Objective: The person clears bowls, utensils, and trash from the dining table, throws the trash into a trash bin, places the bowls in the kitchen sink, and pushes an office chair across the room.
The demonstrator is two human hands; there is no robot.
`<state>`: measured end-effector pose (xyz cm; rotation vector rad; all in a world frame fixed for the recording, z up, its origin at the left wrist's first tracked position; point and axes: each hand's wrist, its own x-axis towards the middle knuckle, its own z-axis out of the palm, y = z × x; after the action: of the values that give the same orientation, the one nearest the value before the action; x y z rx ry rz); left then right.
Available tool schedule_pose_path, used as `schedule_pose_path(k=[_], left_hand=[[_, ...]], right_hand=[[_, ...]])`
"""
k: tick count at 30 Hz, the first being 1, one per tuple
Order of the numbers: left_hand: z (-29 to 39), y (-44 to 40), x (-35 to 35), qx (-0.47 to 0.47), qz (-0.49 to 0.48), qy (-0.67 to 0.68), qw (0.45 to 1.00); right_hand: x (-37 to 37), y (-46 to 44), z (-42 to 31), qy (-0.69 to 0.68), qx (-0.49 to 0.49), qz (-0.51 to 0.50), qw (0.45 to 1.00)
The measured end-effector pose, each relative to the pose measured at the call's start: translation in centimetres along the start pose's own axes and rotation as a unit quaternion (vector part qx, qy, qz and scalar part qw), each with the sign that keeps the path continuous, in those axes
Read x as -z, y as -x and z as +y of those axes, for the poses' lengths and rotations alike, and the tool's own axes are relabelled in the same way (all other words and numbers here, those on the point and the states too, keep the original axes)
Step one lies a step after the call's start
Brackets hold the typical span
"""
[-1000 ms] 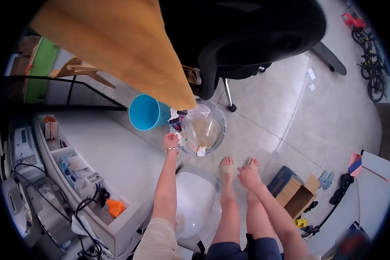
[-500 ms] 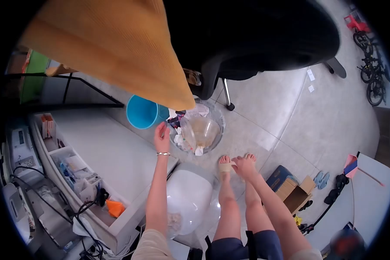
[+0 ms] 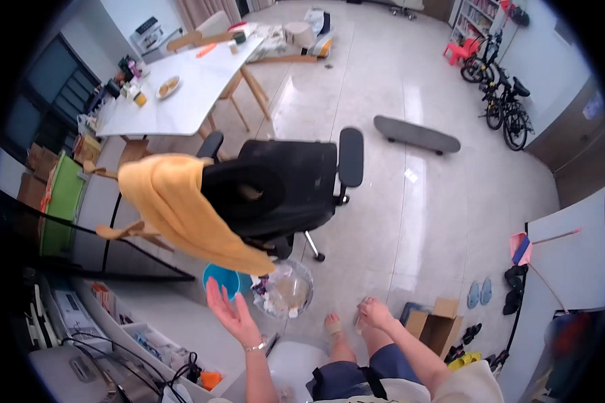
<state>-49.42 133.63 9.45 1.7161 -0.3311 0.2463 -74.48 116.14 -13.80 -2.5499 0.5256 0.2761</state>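
My left hand (image 3: 235, 314) is open, palm up and fingers spread, with nothing in it. It appears just in front of a blue bucket (image 3: 223, 277) and left of a clear round bin (image 3: 308, 295) holding crumpled wrappers and a clear plastic container (image 3: 290, 290). My right hand (image 3: 375, 314) has its fingers curled together over my leg; whatever they may hold is hidden. Beyond the bins stands a black office chair (image 3: 289, 178) with a yellow-orange garment or cloth (image 3: 175, 195) draped over its back.
An open drawer (image 3: 138, 339) with small items and cables lies at left. To the right are a cardboard box (image 3: 444, 319), blue slippers (image 3: 480, 293) and a pink dustpan (image 3: 519, 248). Farther off are a skateboard (image 3: 417, 134), folding bikes (image 3: 504, 101) and a white table (image 3: 181, 101).
My view has tilted up, bringing the whole chair, the table and the skateboard into sight. My left hand has turned palm up with its fingers spread. My right hand's fingers are more curled.
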Motion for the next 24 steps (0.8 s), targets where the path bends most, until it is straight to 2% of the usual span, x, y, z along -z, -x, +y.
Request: schedule_pose_path(k=[1, 4, 7, 10, 12, 13, 14, 16, 17, 18, 19, 21, 22, 23, 24], left_hand=[[1.0, 0.0, -0.5, 0.03, 0.025, 0.016, 0.999], [2.8, -1.0, -1.6, 0.105, 0.09, 0.062, 0.988], [1.5, -3.4, -2.8, 0.154, 0.13, 0.099, 0.975], [-1.3, -5.6, -5.0, 0.224, 0.146, 0.18, 0.946], [-3.8, -6.5, -6.6, 0.214, 0.203, 0.19, 0.936], [-4.1, -6.7, -7.5, 0.211, 0.23, 0.193, 0.93], [-3.3, -7.0, -8.7, 0.235, 0.212, 0.173, 0.933], [-1.0, -6.9, -10.4, 0.291, 0.18, 0.129, 0.931], [-0.4, -7.0, -11.1, 0.308, 0.202, 0.141, 0.919], [-0.5, -7.3, -11.6, 0.319, 0.205, 0.159, 0.912], [-1.0, -7.7, -11.8, 0.33, 0.21, 0.172, 0.904], [-2.2, -8.2, -12.1, 0.338, 0.235, 0.217, 0.885], [-2.4, -8.8, -12.6, 0.334, 0.253, 0.249, 0.873], [-0.8, -9.6, -14.6, 0.298, 0.312, 0.212, 0.877], [-1.5, -9.8, -14.5, 0.3, 0.315, 0.231, 0.87]], right_hand=[[1.4, 0.0, 0.8, 0.021, 0.003, 0.013, 1.0], [6.4, 1.0, 2.5, -0.049, -0.127, -0.075, 0.988], [8.8, 1.6, 5.6, -0.077, -0.156, -0.031, 0.984], [11.0, 0.5, 8.4, -0.102, -0.159, -0.028, 0.982], [11.3, -2.0, 10.7, -0.112, -0.146, -0.041, 0.982], [12.1, -3.7, 11.2, -0.095, -0.108, -0.021, 0.989], [13.4, -6.1, 11.3, -0.078, -0.07, -0.001, 0.994], [15.1, -11.4, 12.2, -0.176, -0.071, -0.029, 0.981], [16.3, -14.2, 12.2, -0.171, -0.032, 0.047, 0.984], [19.8, -16.5, 10.6, -0.162, -0.046, 0.09, 0.982], [21.7, -19.7, 10.4, -0.18, -0.049, 0.082, 0.979], [27.8, -25.5, 8.0, -0.208, 0.001, 0.185, 0.96], [29.1, -28.7, 7.1, -0.204, 0.015, 0.272, 0.94], [31.5, -31.0, 5.6, -0.157, 0.016, 0.319, 0.934], [33.4, -32.9, 4.3, -0.11, 0.018, 0.366, 0.924]])
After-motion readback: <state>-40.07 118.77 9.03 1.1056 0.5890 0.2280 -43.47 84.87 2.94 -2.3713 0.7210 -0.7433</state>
